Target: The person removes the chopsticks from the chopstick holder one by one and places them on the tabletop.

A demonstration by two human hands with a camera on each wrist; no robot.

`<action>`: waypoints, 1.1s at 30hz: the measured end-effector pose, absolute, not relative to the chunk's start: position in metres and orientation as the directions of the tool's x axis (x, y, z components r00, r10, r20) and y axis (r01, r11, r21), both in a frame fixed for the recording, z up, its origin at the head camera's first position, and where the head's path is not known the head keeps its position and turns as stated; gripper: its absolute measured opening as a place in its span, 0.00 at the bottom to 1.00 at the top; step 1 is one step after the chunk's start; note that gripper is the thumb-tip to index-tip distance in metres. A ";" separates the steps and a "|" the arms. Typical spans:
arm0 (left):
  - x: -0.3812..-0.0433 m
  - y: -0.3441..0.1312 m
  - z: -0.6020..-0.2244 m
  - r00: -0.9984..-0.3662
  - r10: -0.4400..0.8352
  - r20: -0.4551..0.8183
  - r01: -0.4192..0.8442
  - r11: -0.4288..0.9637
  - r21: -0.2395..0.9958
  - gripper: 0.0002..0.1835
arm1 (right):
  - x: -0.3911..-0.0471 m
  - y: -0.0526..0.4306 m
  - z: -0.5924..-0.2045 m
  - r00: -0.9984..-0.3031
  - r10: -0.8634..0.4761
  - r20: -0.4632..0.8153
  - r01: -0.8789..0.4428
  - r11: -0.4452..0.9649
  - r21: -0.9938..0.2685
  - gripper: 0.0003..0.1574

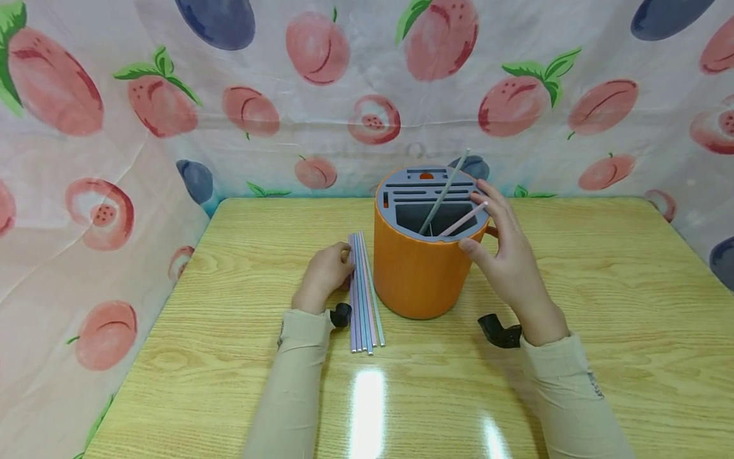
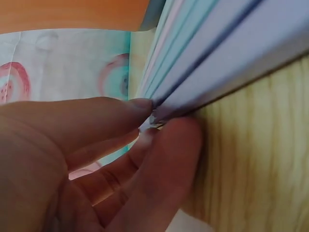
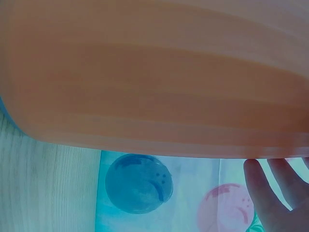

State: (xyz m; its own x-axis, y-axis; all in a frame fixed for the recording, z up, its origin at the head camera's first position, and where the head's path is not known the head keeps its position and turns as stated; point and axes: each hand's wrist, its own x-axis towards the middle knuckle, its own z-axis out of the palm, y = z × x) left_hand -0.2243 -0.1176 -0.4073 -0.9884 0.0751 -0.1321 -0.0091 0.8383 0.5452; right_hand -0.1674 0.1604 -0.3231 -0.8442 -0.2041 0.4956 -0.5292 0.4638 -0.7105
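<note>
An orange utensil holder [image 1: 421,274] with a grey slotted top stands upright on the table. Two pastel chopsticks lean out of its large front compartment, one green [image 1: 444,191] and one pink [image 1: 464,218]. My right hand [image 1: 510,258] holds the holder's right rim, thumb at the front and fingers farther back; its fingers [image 3: 275,191] also show in the right wrist view. Left of the holder lies a row of several pastel chopsticks [image 1: 362,299]. At the row's far left end, my left hand [image 1: 328,271] pinches a purple chopstick [image 2: 207,82] between thumb and fingers.
The wooden table [image 1: 241,357] meets a peach-printed cloth [image 1: 321,146] along its back and left edges. A handle [image 1: 492,231] juts from the holder's right side. Black wrist-worn pieces [image 1: 500,331] sit beneath both forearms.
</note>
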 end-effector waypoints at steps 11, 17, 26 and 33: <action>-0.221 -0.109 -0.386 -0.994 0.099 0.046 0.106 0.795 0.598 0.19 | -0.168 0.162 -0.327 -0.847 -0.200 0.492 -0.524 0.468 -0.712 0.36; -0.215 -0.096 -0.364 -0.965 0.146 0.220 0.256 0.716 0.649 0.16 | -0.168 0.162 -0.328 -0.844 -0.200 0.498 -0.529 0.468 -0.708 0.36; -0.201 -0.088 -0.342 -0.876 0.120 0.468 0.424 0.657 0.624 0.15 | -0.168 0.161 -0.328 -0.844 -0.201 0.497 -0.529 0.472 -0.706 0.36; -0.190 -0.080 -0.325 -0.769 0.060 0.636 0.550 0.568 0.612 0.14 | -0.166 0.161 -0.327 -0.840 -0.202 0.504 -0.535 0.464 -0.706 0.36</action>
